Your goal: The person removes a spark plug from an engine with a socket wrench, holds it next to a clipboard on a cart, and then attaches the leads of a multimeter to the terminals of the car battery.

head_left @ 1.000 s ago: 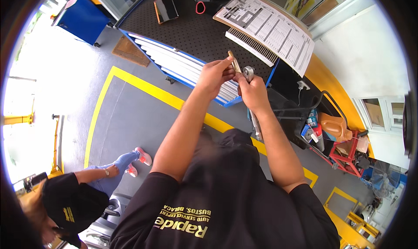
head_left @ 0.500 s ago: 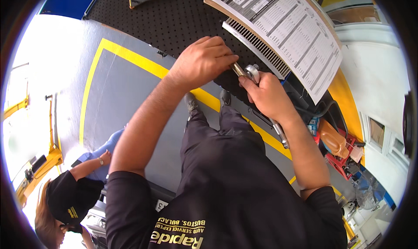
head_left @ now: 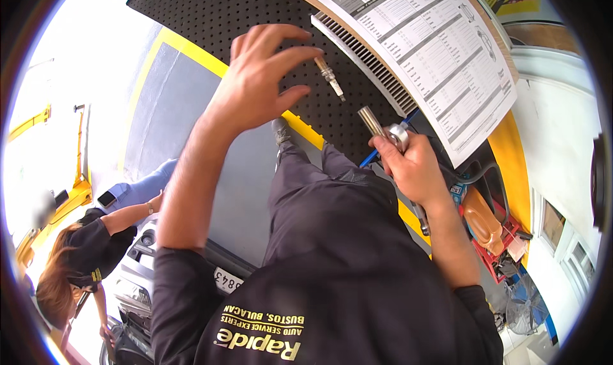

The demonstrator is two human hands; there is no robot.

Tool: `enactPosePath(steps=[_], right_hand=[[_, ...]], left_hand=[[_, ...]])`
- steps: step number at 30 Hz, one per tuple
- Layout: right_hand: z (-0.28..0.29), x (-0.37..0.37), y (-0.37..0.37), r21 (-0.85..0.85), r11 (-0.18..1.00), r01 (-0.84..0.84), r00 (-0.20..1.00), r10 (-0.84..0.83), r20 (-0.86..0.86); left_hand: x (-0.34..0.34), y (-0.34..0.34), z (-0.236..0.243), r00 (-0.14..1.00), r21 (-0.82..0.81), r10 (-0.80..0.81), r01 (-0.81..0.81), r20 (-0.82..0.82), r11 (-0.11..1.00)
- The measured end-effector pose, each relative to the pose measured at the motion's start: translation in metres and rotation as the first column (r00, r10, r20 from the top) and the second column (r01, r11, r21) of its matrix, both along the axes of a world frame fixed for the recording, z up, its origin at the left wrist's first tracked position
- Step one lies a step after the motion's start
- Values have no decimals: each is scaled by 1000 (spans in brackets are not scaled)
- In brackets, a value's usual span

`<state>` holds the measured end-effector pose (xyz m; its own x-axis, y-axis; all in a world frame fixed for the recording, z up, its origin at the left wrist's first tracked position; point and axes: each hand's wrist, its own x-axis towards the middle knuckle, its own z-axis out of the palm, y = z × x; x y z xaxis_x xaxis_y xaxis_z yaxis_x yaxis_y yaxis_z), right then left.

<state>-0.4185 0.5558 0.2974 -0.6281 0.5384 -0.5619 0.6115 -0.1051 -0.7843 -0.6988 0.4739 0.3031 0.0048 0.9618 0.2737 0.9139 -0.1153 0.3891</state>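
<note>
My left hand (head_left: 258, 81) is open, fingers curved and spread over the black perforated bench top (head_left: 191, 26). A spark plug (head_left: 329, 77), brass-coloured at one end and white near the other, lies just beyond my index fingertip, which is at or very near it. My right hand (head_left: 412, 170) is closed round a ratchet wrench (head_left: 398, 135) and a long chrome socket (head_left: 368, 119), the socket pointing toward the plug. The wrench's handle runs back beneath my forearm. A white-framed pleated filter (head_left: 357, 55) lies beside the plug, under a board with printed forms (head_left: 415, 58).
A co-worker (head_left: 83, 250) in a black shirt stands at my lower left beside a vehicle (head_left: 134, 275). An orange jug (head_left: 479, 218) and a red cart (head_left: 504, 250) are at the right, near a wall (head_left: 549, 148). Yellow lines (head_left: 191, 55) mark the floor.
My left hand has moved up and left from the socket and opened, and the spark plug now shows. My right hand has shifted down and right with the tools.
</note>
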Motion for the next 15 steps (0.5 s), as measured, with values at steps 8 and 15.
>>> enactPosePath(steps=[8,15], right_hand=[[2,4,1,-75,994,82,991,-89,-97],[-1,8,9,-104,994,11,997,-19,-71]], left_hand=[[72,-38,-33,557,-62,639,-727,530,684],[98,-23,-34,659,-83,656,-679,368,729]])
